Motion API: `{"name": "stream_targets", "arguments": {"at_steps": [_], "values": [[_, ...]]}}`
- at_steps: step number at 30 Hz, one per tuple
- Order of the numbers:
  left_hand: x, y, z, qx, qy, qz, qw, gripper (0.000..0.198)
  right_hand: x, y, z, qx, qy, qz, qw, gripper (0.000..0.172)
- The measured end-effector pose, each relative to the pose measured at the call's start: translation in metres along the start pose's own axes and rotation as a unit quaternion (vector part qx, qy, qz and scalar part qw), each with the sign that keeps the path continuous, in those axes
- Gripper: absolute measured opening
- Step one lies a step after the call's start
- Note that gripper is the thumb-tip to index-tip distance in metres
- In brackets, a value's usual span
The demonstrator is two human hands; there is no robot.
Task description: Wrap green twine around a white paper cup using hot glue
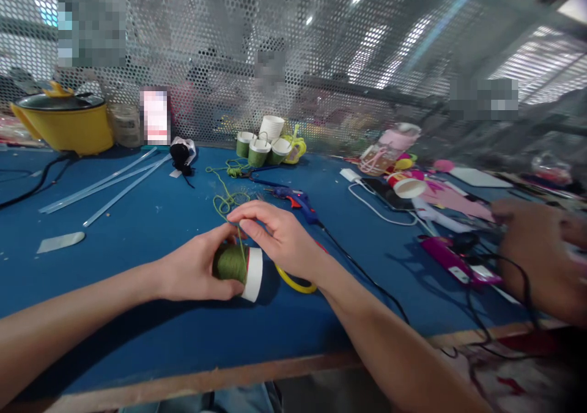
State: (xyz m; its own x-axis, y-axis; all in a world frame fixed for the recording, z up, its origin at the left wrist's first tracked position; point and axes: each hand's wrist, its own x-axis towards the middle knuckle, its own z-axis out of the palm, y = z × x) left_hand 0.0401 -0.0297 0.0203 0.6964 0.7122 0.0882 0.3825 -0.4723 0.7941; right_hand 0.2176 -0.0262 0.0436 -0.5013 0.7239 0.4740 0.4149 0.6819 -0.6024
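My left hand [197, 266] is closed around a paper cup [255, 275] lying on its side, its white rim to the right and green yarn [232, 262] wound about its body. Above the cup, my right hand [279, 232] pinches the strand of yarn that runs up from the winding. Loose loops of the same yarn trail back across the table to a small tangle [233, 169]. Beneath my right wrist shows the yellow handle of scissors [296, 282], partly hidden. A blue glue gun [296, 200] lies just beyond my right hand.
Several green-wrapped cups [259, 152] stand at the back by a perforated metal screen. Clear glue sticks [98, 183] and a yellow pot [64, 125] are on the left. Rightward lie a phone [385, 193], a purple power strip [454, 260] and another person's blurred hand [527, 248].
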Motion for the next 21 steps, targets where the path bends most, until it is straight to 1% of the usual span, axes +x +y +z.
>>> {"name": "stream_targets", "arguments": {"at_steps": [3,6,9,11,13,15,16,17,18,19,20,21], "values": [[-0.004,0.000,0.007,0.002,0.033,0.017,0.999,0.046,0.002,0.004,0.002,0.032,-0.010,0.062,0.998,0.018],[-0.007,-0.001,0.011,0.015,0.071,0.054,0.996,0.051,0.005,0.006,0.004,0.084,-0.013,0.105,0.991,0.018],[-0.008,-0.001,0.012,0.039,0.071,0.102,0.991,0.052,0.008,0.011,0.007,0.131,-0.044,0.147,0.979,0.021],[-0.007,0.001,0.009,0.054,0.060,0.113,0.990,0.047,0.010,0.014,0.007,0.127,-0.079,0.194,0.969,0.021],[-0.007,0.003,0.006,0.062,0.065,0.094,0.992,0.042,0.011,0.019,0.002,0.070,-0.078,0.253,0.962,0.020],[-0.005,0.002,0.002,0.062,0.083,0.058,0.993,0.041,0.011,0.023,-0.010,-0.012,-0.033,0.292,0.956,0.021],[-0.004,0.000,-0.001,0.059,0.096,0.037,0.993,0.041,0.011,0.025,-0.019,-0.055,-0.001,0.300,0.952,0.023],[-0.003,-0.002,-0.003,0.057,0.097,0.017,0.993,0.041,0.012,0.028,-0.029,-0.104,0.026,0.304,0.946,0.025],[-0.002,-0.004,-0.005,0.053,0.101,-0.001,0.994,0.042,0.013,0.032,-0.039,-0.159,0.050,0.311,0.936,0.026],[-0.001,-0.007,-0.007,0.052,0.102,-0.018,0.993,0.043,0.013,0.036,-0.049,-0.223,0.064,0.321,0.918,0.027],[0.001,-0.009,-0.008,0.053,0.101,-0.031,0.993,0.045,0.013,0.042,-0.057,-0.295,0.067,0.338,0.891,0.027],[0.002,-0.011,-0.010,0.058,0.102,-0.038,0.992,0.045,0.013,0.049,-0.064,-0.325,0.064,0.355,0.874,0.025]]}}
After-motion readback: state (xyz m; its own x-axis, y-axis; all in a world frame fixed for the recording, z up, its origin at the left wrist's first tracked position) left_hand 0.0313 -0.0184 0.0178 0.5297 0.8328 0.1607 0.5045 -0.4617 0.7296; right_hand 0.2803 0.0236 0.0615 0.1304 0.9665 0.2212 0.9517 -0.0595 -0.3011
